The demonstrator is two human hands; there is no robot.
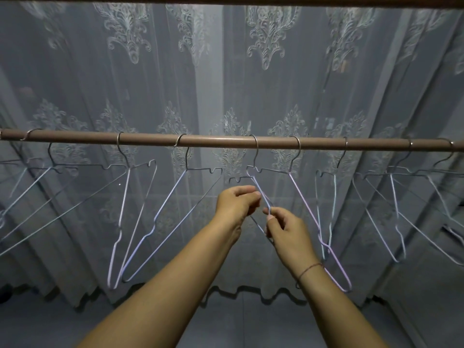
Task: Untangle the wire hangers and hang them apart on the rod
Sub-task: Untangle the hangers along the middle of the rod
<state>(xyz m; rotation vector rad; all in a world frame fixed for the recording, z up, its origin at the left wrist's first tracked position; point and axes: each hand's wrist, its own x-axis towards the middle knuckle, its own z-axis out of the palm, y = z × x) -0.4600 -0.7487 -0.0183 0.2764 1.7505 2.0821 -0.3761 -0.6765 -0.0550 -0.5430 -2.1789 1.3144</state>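
Rod: smooth, round brown tube with a slight gloss, level across the view.
Wire hangers: thin, pale-coated triangles with bare metal hooks, hung along the rod.
Middle hanger: hooked on the rod, its slim wire slanting down between both hands.
Left hand: grip pinched on that wire.
Right hand: thumb-and-finger grip clamped on its lower bend.
Curtain: sheer, embroidered, scallop-hemmed.

Both forearms extended up from 6 o'clock, left hand at 10 o'clock of right hand, fingers curled, both pinching one hanger wire
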